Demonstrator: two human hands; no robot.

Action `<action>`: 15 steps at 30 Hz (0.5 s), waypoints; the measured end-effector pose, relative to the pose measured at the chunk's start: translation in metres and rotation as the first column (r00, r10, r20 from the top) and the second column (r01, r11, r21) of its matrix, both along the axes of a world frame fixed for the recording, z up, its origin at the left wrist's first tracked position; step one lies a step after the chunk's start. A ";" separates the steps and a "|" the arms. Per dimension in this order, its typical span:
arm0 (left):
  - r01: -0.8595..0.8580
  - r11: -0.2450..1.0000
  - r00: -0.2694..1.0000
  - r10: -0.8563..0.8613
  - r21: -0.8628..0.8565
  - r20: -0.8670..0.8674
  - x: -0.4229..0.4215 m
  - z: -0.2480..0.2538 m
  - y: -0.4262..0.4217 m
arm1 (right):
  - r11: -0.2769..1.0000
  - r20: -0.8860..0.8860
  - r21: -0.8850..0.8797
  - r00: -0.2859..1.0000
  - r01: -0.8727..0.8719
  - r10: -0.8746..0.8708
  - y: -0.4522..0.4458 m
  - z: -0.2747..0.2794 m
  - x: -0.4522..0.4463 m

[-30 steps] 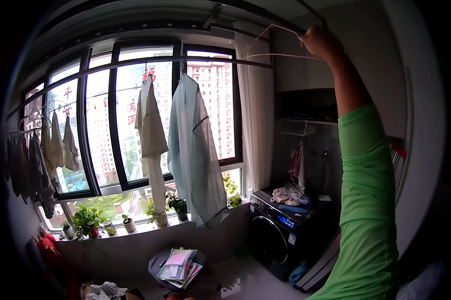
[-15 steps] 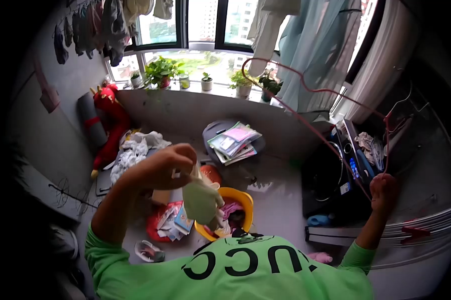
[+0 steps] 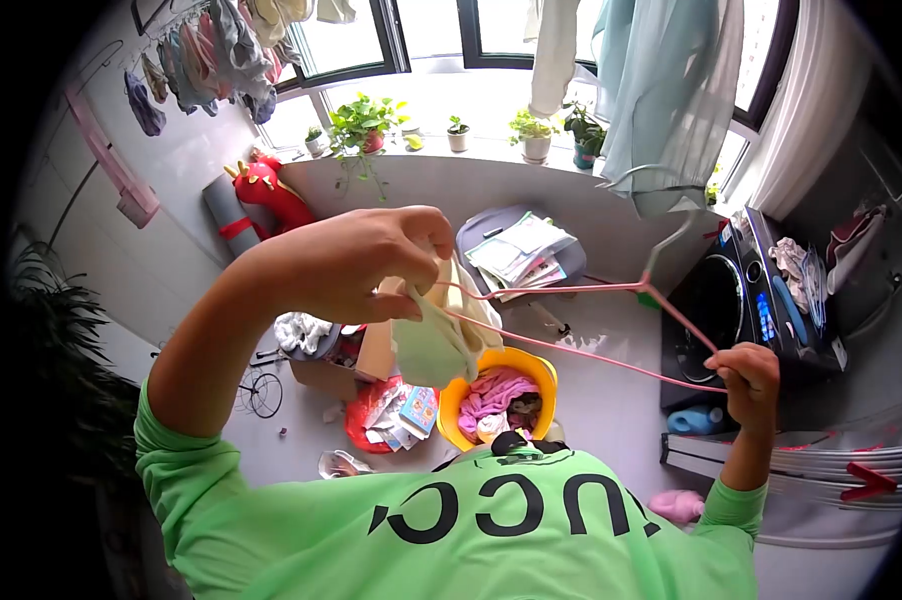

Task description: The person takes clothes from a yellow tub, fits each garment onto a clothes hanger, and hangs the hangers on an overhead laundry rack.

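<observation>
Garment (image 3: 433, 345), pale green and cream: held up in the left grip (image 3: 396, 250), its top pinched between thumb and curled fingers, the rest hung loose. Hanger (image 3: 581, 290), pink wire with a pale hook: held in the right grip (image 3: 750, 378), which is closed about one end; the other end is lost among the garment's folds — whether it is wrapped by the cloth cannot be told. The hook is pointed away from the body, toward the window side. Below, on the floor (image 3: 611, 410): basin (image 3: 548, 385), yellow, filled with laundry (image 3: 501, 395), pink pieces included; bag (image 3: 359, 425), red, with papers and a book (image 3: 419, 410) held in it, set just left of the basin; box (image 3: 376, 352), cardboard. Beyond: seat (image 3: 477, 224), grey, by which stacked sheets (image 3: 521, 250) are borne. At right: washer (image 3: 706, 290), dark, topped with crumpled cloth (image 3: 789, 258); bottle (image 3: 693, 421), blue, placed near its base. Along the sill (image 3: 489, 158): potted plants (image 3: 364, 122), spaced out.
</observation>
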State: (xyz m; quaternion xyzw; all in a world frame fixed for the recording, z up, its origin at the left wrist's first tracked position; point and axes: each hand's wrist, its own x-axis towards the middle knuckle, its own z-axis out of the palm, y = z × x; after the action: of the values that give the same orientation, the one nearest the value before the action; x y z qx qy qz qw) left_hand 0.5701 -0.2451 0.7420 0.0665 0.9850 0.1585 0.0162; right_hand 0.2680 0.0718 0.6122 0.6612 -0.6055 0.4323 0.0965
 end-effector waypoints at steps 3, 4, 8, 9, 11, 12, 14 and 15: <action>0.068 0.996 0.995 -0.063 0.055 -0.075 -0.018 -0.005 0.007 | 0.998 -0.094 0.009 0.993 -0.067 0.068 -0.025 -0.006 0.006; 0.100 0.992 0.988 -0.091 0.073 -0.121 -0.023 -0.007 0.009 | 0.996 -0.084 -0.038 0.993 -0.086 0.082 -0.036 -0.013 0.010; 0.003 0.998 0.945 0.017 0.061 -0.325 -0.038 -0.018 0.009 | 0.964 0.030 -0.255 0.996 -0.072 0.083 -0.059 -0.030 0.018; -0.049 0.973 0.900 0.141 0.227 -0.412 -0.038 -0.017 0.016 | 0.951 0.061 -0.300 0.993 -0.075 0.097 -0.063 -0.031 0.018; -0.103 0.993 0.892 0.115 0.052 -0.437 -0.041 -0.008 0.014 | 0.962 0.149 -0.264 0.983 -0.063 0.106 -0.067 -0.029 0.022; -0.133 0.991 0.888 0.103 -0.034 -0.448 -0.042 -0.004 0.011 | 0.968 0.193 -0.243 0.975 -0.061 0.110 -0.069 -0.029 0.024; -0.147 0.976 0.843 0.040 -0.158 -0.536 -0.045 0.004 0.006 | 0.861 0.613 -0.453 0.620 -0.231 0.489 -0.085 -0.037 0.016; -0.165 0.974 0.811 0.043 -0.158 -0.583 -0.046 0.008 0.005 | 0.780 0.709 -0.574 0.325 -0.251 0.626 -0.096 -0.043 0.011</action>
State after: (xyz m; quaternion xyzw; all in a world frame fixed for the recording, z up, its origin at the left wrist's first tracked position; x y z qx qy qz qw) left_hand 0.5240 -0.2403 0.7500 0.0549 0.9567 0.0314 -0.2842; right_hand 0.2790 -0.0239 0.5693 0.4529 -0.2674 0.8185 -0.2311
